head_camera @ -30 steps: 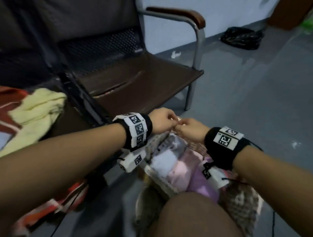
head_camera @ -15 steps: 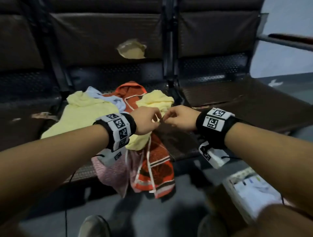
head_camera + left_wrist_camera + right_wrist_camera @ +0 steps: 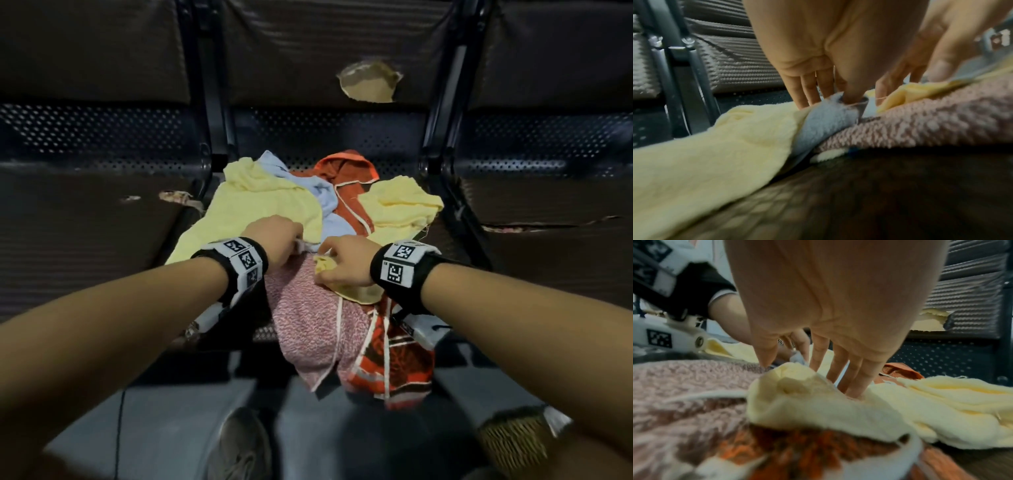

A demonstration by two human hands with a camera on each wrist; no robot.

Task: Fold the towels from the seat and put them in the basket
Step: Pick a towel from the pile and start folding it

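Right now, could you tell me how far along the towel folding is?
Early on, by the pile. Done: nothing I can confirm; only the basket's wicker side shows, contents hidden. In hand: the left hand pinches a light blue towel corner, and the right hand reaches into a small yellow towel. Left: the big yellow towel, pink towel and orange patterned towel lie unfolded on the seat.

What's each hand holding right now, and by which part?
Left hand pinches a corner of the light blue towel. Right hand has its grip on a bunched corner of a yellow towel lying on the pile.
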